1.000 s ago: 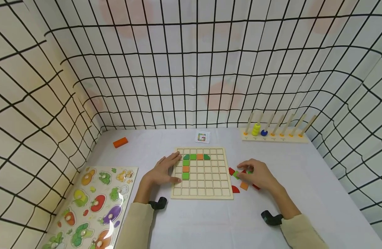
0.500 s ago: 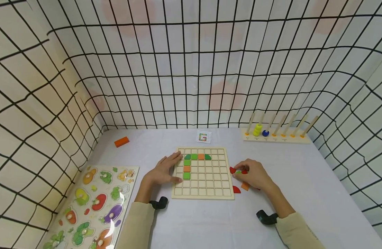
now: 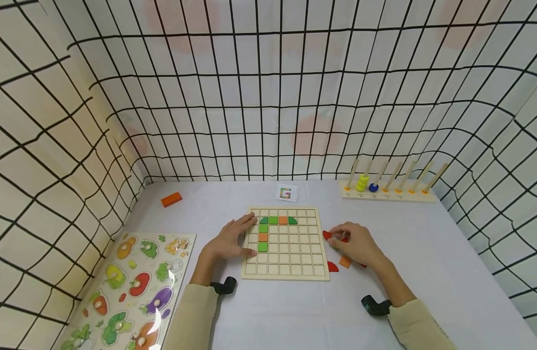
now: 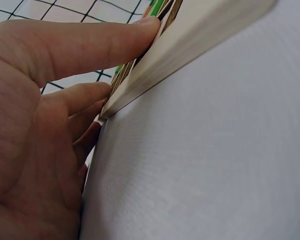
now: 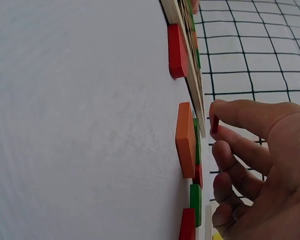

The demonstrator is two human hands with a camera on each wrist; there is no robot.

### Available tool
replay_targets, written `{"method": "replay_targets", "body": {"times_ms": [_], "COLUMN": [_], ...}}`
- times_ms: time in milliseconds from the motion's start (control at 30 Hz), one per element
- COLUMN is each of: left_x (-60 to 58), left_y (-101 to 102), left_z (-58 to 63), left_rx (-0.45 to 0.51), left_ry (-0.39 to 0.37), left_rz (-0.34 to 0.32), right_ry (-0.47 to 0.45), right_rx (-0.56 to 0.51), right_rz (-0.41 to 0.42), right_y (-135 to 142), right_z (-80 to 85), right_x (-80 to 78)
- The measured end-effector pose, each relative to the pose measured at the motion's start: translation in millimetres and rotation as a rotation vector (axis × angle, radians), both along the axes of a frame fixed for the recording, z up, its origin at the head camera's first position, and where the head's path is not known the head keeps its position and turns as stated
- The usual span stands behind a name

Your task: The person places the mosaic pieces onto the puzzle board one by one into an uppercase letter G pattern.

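A square wooden grid board (image 3: 290, 262) lies on the white table. Green and orange squares and dark green rounded pieces form a corner shape in its upper left cells. My left hand (image 3: 226, 240) rests along the board's left edge, fingers spread, with the thumb (image 4: 110, 45) on the rim. Just off the right edge, my right hand (image 3: 358, 243) pinches a small red piece (image 5: 215, 124) between thumb and forefinger. Under and around this hand lie loose pieces: an orange square (image 3: 345, 262), a red rounded piece (image 3: 332, 267), and green and red ones partly hidden.
A small pattern card (image 3: 287, 193) lies behind the board. An orange block (image 3: 171, 199) is at the back left, a vegetable knob puzzle (image 3: 133, 262) at the front left. A peg stand (image 3: 388, 194) with yellow and blue beads stands back right. Black netting surrounds the table.
My right hand has shifted slightly left toward the board and closed its thumb and forefinger on a red piece from the loose pieces. The left hand stays on the board's edge.
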State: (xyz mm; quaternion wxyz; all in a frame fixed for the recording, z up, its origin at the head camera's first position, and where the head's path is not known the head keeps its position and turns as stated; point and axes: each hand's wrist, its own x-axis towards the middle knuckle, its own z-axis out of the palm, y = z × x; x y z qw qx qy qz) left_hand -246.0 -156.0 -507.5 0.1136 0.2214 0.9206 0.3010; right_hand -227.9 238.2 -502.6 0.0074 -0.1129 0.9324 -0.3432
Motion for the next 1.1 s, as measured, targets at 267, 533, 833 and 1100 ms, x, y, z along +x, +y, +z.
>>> {"method": "replay_targets", "body": {"times_ms": [267, 533, 833, 1100], "left_x": [-1.2, -2.4, 0.9, 0.5], "left_y": [1, 3, 7, 9], "left_z": [-1.7, -3.4, 0.5, -0.5], "left_rx": [-0.007, -0.022, -0.023, -0.041], "left_ry": [0.006, 0.014, 0.005, 0.000], "left_rz": [0.006, 0.016, 0.058, 0.085], "right_ry": [-0.024, -0.052, -0.055, -0.031], "right_rx": [-0.047, -0.070, -0.117, -0.122], "right_rz": [0.038, 0.077, 0.180, 0.274], "right_y": [-16, -42, -77, -112], "right_z": [7.7, 10.4, 9.1, 10.0], "right_x": [5.9, 10.7, 9.9, 12.8]}}
